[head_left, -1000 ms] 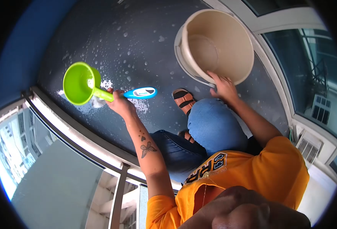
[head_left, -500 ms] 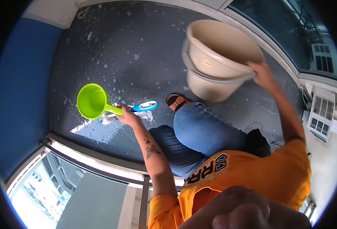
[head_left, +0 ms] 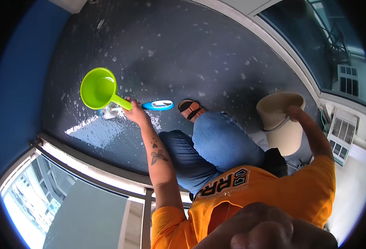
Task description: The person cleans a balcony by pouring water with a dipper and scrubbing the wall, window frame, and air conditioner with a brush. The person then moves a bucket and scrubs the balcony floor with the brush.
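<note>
My left hand [head_left: 135, 113] is closed round the handle of a lime-green water dipper [head_left: 98, 89], which is held over the wet floor with its open bowl facing up toward me. Just beyond that hand lies a scrub brush with a blue and white handle [head_left: 158, 105]; its pale head is partly hidden behind the dipper handle and my fingers. On the other side, my right hand [head_left: 295, 113] grips the rim of a beige bucket [head_left: 284, 137] close beside my knee. The bucket's inside shows only in part.
The dark grey floor [head_left: 162, 54] is spotted with suds and water, with a bright wet patch [head_left: 98, 133] near the railing. A blue wall [head_left: 21, 83] borders the left. A window [head_left: 315, 45] and an air conditioner unit [head_left: 342, 133] are on the right. My sandalled foot [head_left: 190, 110] is in the middle.
My right hand has brought the bucket down and back to the right, close to my side. The dipper in my left hand has shifted slightly farther from me.
</note>
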Available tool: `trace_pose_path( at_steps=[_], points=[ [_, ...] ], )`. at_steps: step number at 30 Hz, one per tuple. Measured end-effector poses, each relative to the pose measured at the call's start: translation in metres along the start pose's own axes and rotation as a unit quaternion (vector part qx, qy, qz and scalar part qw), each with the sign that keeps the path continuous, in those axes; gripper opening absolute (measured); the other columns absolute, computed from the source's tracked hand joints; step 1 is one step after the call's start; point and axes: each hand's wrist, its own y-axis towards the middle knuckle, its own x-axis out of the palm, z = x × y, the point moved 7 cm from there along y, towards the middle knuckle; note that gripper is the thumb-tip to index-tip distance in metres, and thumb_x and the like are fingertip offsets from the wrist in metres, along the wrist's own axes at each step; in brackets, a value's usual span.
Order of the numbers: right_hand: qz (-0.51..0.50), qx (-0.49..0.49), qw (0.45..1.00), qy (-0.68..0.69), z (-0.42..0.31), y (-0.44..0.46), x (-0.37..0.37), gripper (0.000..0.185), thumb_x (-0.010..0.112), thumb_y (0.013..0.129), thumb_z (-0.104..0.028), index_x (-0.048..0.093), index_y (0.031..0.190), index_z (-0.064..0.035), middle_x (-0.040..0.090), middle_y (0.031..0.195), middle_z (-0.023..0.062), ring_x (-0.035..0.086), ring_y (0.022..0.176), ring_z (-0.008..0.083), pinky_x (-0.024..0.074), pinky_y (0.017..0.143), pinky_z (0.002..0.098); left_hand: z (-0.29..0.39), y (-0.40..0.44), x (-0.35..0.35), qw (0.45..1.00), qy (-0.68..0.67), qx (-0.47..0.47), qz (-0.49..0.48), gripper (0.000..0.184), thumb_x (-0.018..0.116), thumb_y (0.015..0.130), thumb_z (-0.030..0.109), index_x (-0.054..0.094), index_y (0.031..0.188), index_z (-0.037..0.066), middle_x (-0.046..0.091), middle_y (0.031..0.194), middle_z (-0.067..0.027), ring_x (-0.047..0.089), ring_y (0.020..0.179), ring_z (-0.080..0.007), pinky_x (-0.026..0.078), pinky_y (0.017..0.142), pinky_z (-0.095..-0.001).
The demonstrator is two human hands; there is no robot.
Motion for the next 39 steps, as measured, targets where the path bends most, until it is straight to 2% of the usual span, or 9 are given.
trace_pose_path(
  at_steps=[6,13,15,16,18,25,28,30,39],
  points=[
    [0.020,-0.023,0.998,0.046,0.016,0.027,0.025,0.032,0.058,0.061,0.000,0.065,0.091,-0.0093,0.062,0.090,0.0164,0.059,0.089,0.0343,0.0479,0.076,0.0408,0.007,-0.001,-0.013,0.999,0.038,-0.008,0.017,0.027,0.049,0.076,-0.005,0.047,0.103,-0.002,0.050,0.086,-0.0062,0.048,0.062,-0.0101,0.040,0.054,-0.0222],
    [-0.020,-0.027,0.999,-0.020,-0.011,0.031,-0.046,0.028,0.057,0.062,0.000,0.064,0.088,-0.0083,0.063,0.089,0.0143,0.059,0.090,0.0325,0.0476,0.077,0.0402,0.006,0.002,-0.025,0.999,-0.011,0.000,0.033,0.026,0.050,0.076,-0.001,0.048,0.101,-0.001,0.051,0.083,-0.0068,0.048,0.062,-0.0115,0.041,0.055,-0.0237],
    [0.079,-0.055,0.995,-0.025,-0.015,0.034,-0.077,0.025,0.057,0.062,0.001,0.063,0.085,-0.0069,0.063,0.086,0.0146,0.059,0.088,0.0324,0.0477,0.076,0.0405,0.008,0.002,-0.025,0.999,-0.007,0.005,0.034,0.026,0.050,0.076,-0.001,0.048,0.101,-0.001,0.051,0.082,-0.0066,0.048,0.062,-0.0117,0.041,0.056,-0.0241],
    [0.078,-0.055,0.995,-0.025,-0.017,0.036,-0.087,0.025,0.057,0.062,0.001,0.063,0.085,-0.0069,0.063,0.086,0.0146,0.059,0.088,0.0324,0.0477,0.076,0.0405,0.009,0.001,-0.025,0.999,-0.007,0.003,0.034,0.026,0.050,0.076,-0.001,0.048,0.101,-0.001,0.051,0.082,-0.0066,0.048,0.062,-0.0117,0.041,0.056,-0.0241],
    [0.165,-0.130,0.977,-0.044,-0.034,0.036,-0.122,0.022,0.056,0.063,0.001,0.062,0.083,-0.0070,0.062,0.084,0.0147,0.059,0.087,0.0331,0.0469,0.076,0.0406,0.013,-0.001,-0.027,0.999,0.003,0.011,0.043,0.025,0.050,0.076,-0.001,0.048,0.101,-0.001,0.051,0.081,-0.0065,0.048,0.062,-0.0116,0.041,0.056,-0.0241],
    [0.146,-0.095,0.984,-0.022,-0.049,0.024,-0.192,0.026,0.053,0.064,0.007,0.061,0.085,-0.0065,0.061,0.085,0.0145,0.056,0.090,0.0347,0.0442,0.078,0.0427,0.020,-0.007,-0.036,0.999,-0.017,0.009,0.050,0.024,0.052,0.076,-0.002,0.049,0.100,-0.001,0.052,0.081,-0.0060,0.049,0.062,-0.0108,0.041,0.056,-0.0237],
    [0.166,-0.100,0.981,-0.011,-0.050,0.008,-0.205,0.032,0.054,0.064,0.005,0.059,0.093,-0.0070,0.060,0.089,0.0130,0.052,0.094,0.0331,0.0407,0.082,0.0420,0.021,-0.006,-0.042,0.998,-0.011,0.015,0.059,0.024,0.052,0.076,-0.002,0.049,0.100,-0.001,0.052,0.081,-0.0062,0.049,0.062,-0.0111,0.042,0.056,-0.0237],
    [0.234,-0.111,0.966,0.011,-0.052,-0.007,-0.218,0.027,0.055,0.062,0.008,0.061,0.085,-0.0060,0.061,0.083,0.0154,0.056,0.088,0.0350,0.0442,0.078,0.0419,0.020,-0.005,-0.044,0.998,-0.015,0.011,0.065,0.024,0.052,0.076,-0.002,0.049,0.100,-0.001,0.052,0.082,-0.0064,0.049,0.062,-0.0110,0.042,0.056,-0.0237],
    [0.169,-0.129,0.977,-0.009,-0.057,-0.013,-0.189,0.032,0.057,0.058,0.004,0.062,0.088,-0.0076,0.062,0.081,0.0147,0.056,0.086,0.0353,0.0438,0.076,0.0435,0.017,-0.004,-0.035,0.998,-0.032,-0.006,0.058,0.026,0.052,0.076,-0.001,0.049,0.101,0.000,0.052,0.089,-0.0067,0.052,0.070,-0.0126,0.043,0.060,-0.0249]
  ],
)
